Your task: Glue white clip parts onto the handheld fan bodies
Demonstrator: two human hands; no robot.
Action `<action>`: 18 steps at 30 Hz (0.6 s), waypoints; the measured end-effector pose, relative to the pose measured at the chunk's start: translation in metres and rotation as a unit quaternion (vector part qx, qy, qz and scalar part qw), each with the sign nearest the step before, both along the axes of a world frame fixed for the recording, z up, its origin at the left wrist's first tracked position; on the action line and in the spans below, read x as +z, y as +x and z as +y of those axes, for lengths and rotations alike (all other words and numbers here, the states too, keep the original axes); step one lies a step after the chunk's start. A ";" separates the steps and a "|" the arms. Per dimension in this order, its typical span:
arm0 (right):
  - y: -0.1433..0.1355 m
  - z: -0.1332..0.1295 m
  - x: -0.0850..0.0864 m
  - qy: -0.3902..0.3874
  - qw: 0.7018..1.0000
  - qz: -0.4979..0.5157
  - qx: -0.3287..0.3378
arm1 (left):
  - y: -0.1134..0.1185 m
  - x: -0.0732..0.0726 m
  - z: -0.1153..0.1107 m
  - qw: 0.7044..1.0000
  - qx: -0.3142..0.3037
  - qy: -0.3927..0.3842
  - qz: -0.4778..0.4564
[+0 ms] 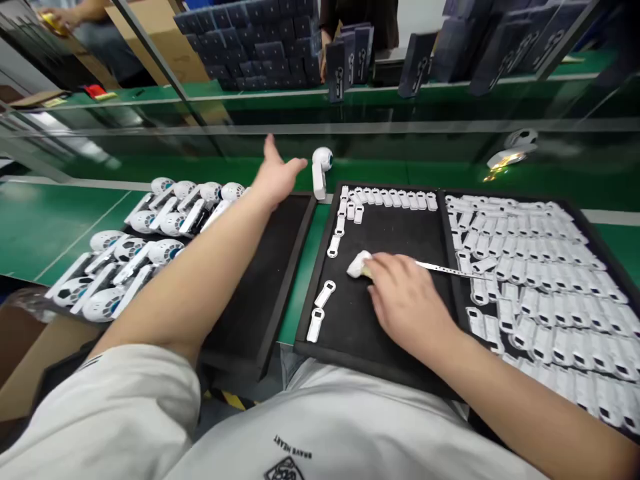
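Note:
My left hand [278, 175] is stretched forward over the far edge of the left black tray [295, 267], fingers apart and holding nothing. Just right of it, a white device with a round head and a flat handle [320, 175] stands on the green bench. Low over the middle black tray [390, 233], my right hand [407, 300] is closed on a crumpled white cloth [359, 264]. A thin white strip with dark dots [450, 271] runs out from behind that hand toward the right tray; whether the hand grips it is hidden.
Small white parts [400, 199] line the middle tray's back and left sides. Rows of similar parts fill the right tray [565, 287]. Several round-headed white devices [165, 250] lie at left. Dark boxes [265, 43] are stacked behind a clear panel, where other people stand.

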State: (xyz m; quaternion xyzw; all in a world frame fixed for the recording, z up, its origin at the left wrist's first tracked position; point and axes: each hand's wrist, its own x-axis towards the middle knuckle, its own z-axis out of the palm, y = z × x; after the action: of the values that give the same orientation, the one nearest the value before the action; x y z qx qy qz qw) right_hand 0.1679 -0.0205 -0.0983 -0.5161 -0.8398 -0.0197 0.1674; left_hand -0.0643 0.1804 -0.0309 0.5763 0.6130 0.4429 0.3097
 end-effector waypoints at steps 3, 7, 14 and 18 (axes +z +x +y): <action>-0.031 0.006 0.001 -0.055 0.991 -0.038 0.117 | -0.046 -0.005 -0.018 0.944 0.015 0.017 0.329; -0.052 0.015 -0.002 -0.096 0.982 -0.059 0.154 | -0.085 -0.029 -0.056 0.910 0.085 -0.060 0.400; -0.042 0.017 0.005 -0.106 0.986 -0.011 0.128 | -0.082 -0.039 -0.058 0.925 0.073 -0.059 0.368; -0.018 0.009 0.013 -0.135 0.971 0.188 0.067 | -0.078 -0.015 -0.062 0.952 0.047 -0.083 0.291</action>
State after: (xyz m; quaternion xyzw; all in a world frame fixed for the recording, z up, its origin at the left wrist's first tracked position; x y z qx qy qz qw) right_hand 0.1495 -0.0120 -0.0850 -0.4712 -0.8206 0.2025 0.2523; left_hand -0.1425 0.1185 -0.0461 0.6226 0.7379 0.2173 0.1436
